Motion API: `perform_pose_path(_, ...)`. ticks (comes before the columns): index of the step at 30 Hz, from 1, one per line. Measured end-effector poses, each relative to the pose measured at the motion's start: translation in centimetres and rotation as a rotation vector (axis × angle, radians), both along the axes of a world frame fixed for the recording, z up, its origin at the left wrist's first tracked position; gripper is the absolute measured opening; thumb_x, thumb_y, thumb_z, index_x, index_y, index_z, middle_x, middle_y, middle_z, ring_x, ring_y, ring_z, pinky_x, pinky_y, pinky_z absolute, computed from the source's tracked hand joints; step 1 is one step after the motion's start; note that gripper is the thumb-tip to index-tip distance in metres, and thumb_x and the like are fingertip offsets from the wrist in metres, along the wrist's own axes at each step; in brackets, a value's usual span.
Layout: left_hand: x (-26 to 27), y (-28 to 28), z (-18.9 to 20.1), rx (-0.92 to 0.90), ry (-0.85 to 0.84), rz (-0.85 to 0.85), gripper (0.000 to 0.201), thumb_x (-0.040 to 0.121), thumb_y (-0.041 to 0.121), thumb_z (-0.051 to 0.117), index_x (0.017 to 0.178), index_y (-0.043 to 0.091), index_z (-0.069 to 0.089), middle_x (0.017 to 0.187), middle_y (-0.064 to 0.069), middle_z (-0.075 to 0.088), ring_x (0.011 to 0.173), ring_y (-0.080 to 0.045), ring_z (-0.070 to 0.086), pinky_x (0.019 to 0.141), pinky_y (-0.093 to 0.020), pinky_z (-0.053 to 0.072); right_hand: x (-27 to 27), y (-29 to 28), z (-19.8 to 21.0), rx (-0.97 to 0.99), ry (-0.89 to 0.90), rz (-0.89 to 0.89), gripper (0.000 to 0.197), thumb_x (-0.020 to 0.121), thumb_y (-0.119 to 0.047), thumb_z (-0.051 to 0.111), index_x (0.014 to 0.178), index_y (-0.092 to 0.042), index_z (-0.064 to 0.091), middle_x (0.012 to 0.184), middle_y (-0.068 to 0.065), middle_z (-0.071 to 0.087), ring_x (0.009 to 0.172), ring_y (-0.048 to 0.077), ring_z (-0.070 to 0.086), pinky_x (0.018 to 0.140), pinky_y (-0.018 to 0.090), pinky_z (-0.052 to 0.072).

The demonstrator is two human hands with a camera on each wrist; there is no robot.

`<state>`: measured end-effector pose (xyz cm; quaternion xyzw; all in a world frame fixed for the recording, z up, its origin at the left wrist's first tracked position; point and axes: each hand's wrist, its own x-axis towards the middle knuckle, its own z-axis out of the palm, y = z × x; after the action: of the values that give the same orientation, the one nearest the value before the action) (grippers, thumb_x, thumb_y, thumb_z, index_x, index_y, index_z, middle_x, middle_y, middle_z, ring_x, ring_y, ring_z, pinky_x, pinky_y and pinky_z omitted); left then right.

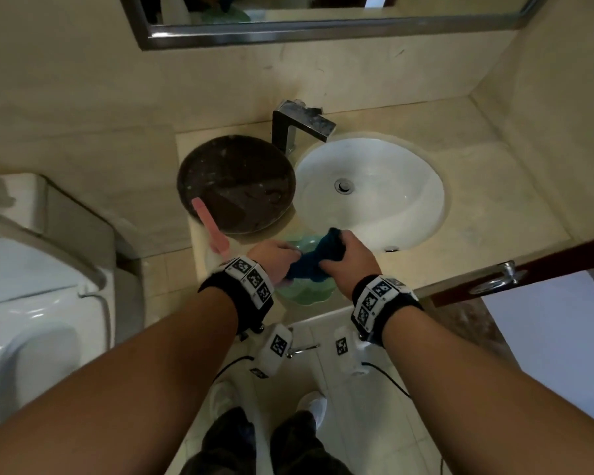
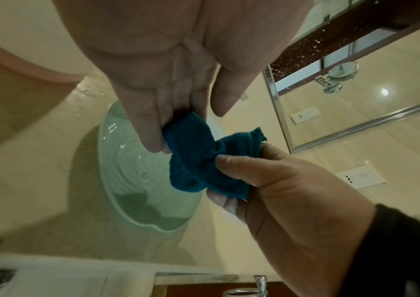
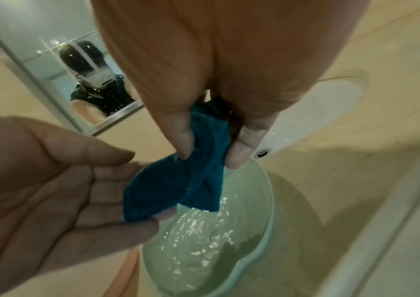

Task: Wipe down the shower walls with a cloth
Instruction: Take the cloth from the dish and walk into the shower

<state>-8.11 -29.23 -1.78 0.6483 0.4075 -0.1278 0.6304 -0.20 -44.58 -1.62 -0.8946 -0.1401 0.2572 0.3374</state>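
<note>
The room was a small beige-tiled bathroom, and I stood at a stone vanity counter point(image 1: 477, 186) with a white oval sink point(image 1: 391, 159) set into it and a square chrome faucet point(image 1: 302, 126) behind the rim. A mirror point(image 1: 323, 15) hung on the wall above. To the left of the sink lay a dark round tray point(image 1: 235, 180), with a pink handle point(image 1: 210, 228) crossing its near edge, and a white toilet point(image 1: 31, 303) stood further left.

At the counter's front edge sat a pale green basin point(image 2: 127, 180) holding water, its surface rippled in the right wrist view. I held the dark teal cloth point(image 1: 318, 260) bunched up directly above that basin, between both hands.

My right hand point(image 1: 350, 258) gripped the upper end of the cloth, thumb and fingers point(image 3: 239, 152) curled round it, a tuft sticking out above the fist. My left hand point(image 1: 271, 257) had the lower end: from the left wrist view the fingertips point(image 2: 153, 140) pinched the fabric, while the right wrist view showed that palm fairly flat with the cloth lying across the fingers. The cloth looked twisted between the two grips.

A chrome pull point(image 1: 498, 277) showed on a dark wooden door at my right.
</note>
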Motion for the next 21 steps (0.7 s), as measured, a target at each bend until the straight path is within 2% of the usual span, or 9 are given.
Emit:
perform_pose_path(2,-0.7,0.3,-0.5,0.043,0.022,-0.006,0.016,0.099,0.014,0.062,0.112,0.009,0.071,0.124,-0.021,0.071,0.116,-0.041,0.068,0.097,-0.051,0.059,0.1,0.6,-0.6,-0.015,-0.001,-0.003,0.056,0.089,-0.012,0.071,0.140,-0.020,0.050,0.132,0.009,0.063,0.116,0.028,0.061,0.096,0.032,0.049)
perform_pose_path(3,-1.1,0.5,-0.8,0.056,0.041,-0.007,0.009,0.099,0.014,0.062,0.099,0.015,0.071,0.122,-0.022,0.071,0.116,-0.042,0.068,0.099,-0.052,0.058,0.1,1.0,-0.8,-0.036,-0.008,0.015,0.052,0.090,-0.013,0.070,0.137,-0.021,0.051,0.130,0.009,0.064,0.114,0.029,0.062,0.096,0.034,0.051)
perform_pose_path(6,-2.1,1.3,-1.9,0.089,0.082,0.017,0.014,0.096,0.017,0.065,0.083,0.023,0.068,0.115,-0.021,0.072,0.115,-0.042,0.067,0.102,-0.054,0.055,0.1,2.0,-1.3,-0.135,-0.066,0.124,0.044,0.089,-0.012,0.069,0.129,-0.021,0.053,0.123,0.011,0.064,0.108,0.032,0.062,0.094,0.037,0.052)
perform_pose_path(10,-3.4,1.8,-0.6,0.133,0.101,0.033,0.008,0.094,0.029,0.070,0.086,0.026,0.067,0.106,-0.007,0.072,0.108,-0.029,0.069,0.100,-0.048,0.058,-0.3,3.1,-1.8,-0.228,-0.129,0.295,0.036,0.088,-0.011,0.068,0.122,-0.016,0.057,0.123,0.014,0.061,0.110,0.034,0.060,0.092,0.035,0.047)
perform_pose_path(13,-4.1,2.1,0.4,0.138,0.131,-0.004,0.007,0.094,0.033,0.070,0.092,0.027,0.068,0.107,-0.005,0.071,0.108,-0.026,0.069,0.100,-0.047,0.058,-0.6,3.2,-1.9,-0.226,-0.122,0.329,0.030,0.090,-0.015,0.066,0.118,-0.017,0.058,0.122,0.013,0.062,0.111,0.034,0.061,0.093,0.037,0.049)
perform_pose_path(16,-4.3,2.1,1.8,0.126,0.132,-0.032,0.012,0.098,0.030,0.068,0.105,0.020,0.070,0.108,-0.009,0.071,0.107,-0.029,0.071,0.098,-0.047,0.059,-0.2,2.8,-0.8,-0.198,-0.045,0.197,0.031,0.092,-0.014,0.064,0.121,-0.017,0.054,0.116,0.012,0.065,0.106,0.034,0.063,0.091,0.039,0.052)
perform_pose_path(19,-4.1,1.9,3.4,0.112,0.128,-0.039,0.014,0.101,0.028,0.065,0.109,0.018,0.069,0.104,-0.010,0.071,0.102,-0.028,0.072,0.094,-0.047,0.061,1.1,2.4,0.9,-0.053,0.071,-0.011,0.051,0.096,-0.012,0.061,0.144,-0.015,0.045,0.135,0.015,0.058,0.123,0.038,0.057,0.105,0.045,0.049)
perform_pose_path(21,-3.8,1.6,4.3,0.081,0.123,-0.029,0.013,0.102,0.028,0.064,0.110,0.019,0.067,0.110,-0.012,0.071,0.095,-0.024,0.070,0.094,-0.044,0.061,1.6,2.3,2.0,0.094,0.184,-0.184,0.055,0.097,-0.009,0.058,0.148,-0.017,0.041,0.140,0.017,0.054,0.123,0.040,0.055,0.106,0.054,0.049)
